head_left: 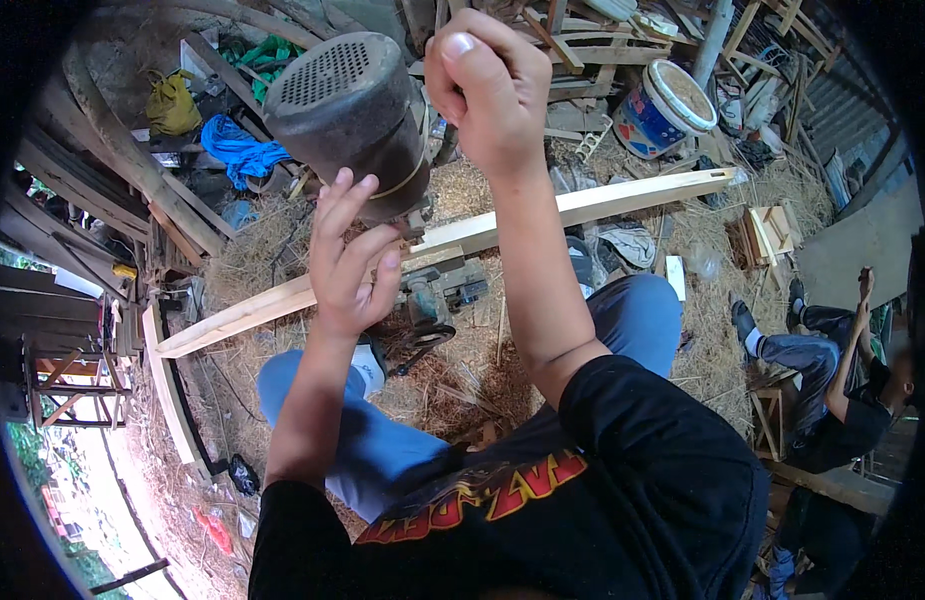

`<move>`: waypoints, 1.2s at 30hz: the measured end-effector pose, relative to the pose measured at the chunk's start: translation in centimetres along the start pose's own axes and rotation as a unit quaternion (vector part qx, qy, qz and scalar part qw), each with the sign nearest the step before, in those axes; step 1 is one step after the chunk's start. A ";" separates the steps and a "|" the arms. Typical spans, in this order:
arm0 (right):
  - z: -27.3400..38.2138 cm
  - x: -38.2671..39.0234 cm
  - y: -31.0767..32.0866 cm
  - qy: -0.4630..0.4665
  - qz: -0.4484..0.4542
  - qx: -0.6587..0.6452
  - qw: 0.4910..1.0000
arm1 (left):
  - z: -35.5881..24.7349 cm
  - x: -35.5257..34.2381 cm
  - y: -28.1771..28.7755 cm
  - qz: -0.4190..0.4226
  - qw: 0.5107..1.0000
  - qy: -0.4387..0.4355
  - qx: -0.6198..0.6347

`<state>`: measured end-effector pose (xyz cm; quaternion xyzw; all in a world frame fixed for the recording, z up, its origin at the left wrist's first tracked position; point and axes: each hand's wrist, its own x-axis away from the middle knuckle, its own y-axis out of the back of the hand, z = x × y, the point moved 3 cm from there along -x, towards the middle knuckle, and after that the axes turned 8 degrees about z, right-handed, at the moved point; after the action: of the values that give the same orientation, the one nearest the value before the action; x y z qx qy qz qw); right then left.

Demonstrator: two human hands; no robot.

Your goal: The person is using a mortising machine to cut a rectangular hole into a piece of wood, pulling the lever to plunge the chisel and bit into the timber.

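Observation:
A dark cylindrical motor housing with a perforated round top looms in front of me, part of a drilling machine. My left hand is at its lower side, fingers stretched and apart; whether they touch it I cannot tell. High beside the motor, my right hand is closed in a fist, and whatever it may grip is hidden. Beneath runs a long pale wooden beam, slanting across, with a slot near its right end. A metal vise with a handwheel sits under the beam, between my knees.
A blue and white bucket stands at the far right near piled scrap wood. A blue cloth and a yellow bag lie at the far left. Wood shavings cover the ground. Another person sits at the right.

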<state>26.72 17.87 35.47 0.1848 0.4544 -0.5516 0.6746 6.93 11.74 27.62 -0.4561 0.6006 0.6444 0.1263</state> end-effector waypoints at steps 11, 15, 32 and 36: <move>2.1 1.6 0.3 0.034 0.035 0.104 0.993 | 0.7 0.5 0.3 -0.005 0.999 0.039 0.033; 2.3 2.3 0.0 0.054 0.022 0.114 0.992 | 1.2 0.8 0.3 -0.007 0.998 0.046 0.044; 1.9 3.2 -0.4 0.086 0.031 0.083 0.992 | 1.2 1.8 2.0 0.009 0.997 0.051 0.050; 1.2 3.9 0.2 0.090 0.026 0.108 0.990 | 1.0 2.8 2.6 0.007 0.998 0.047 0.048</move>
<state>27.28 14.76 32.90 0.3174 0.4458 -0.5607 0.6213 3.03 10.93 27.12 -0.4751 0.6388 0.5940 0.1155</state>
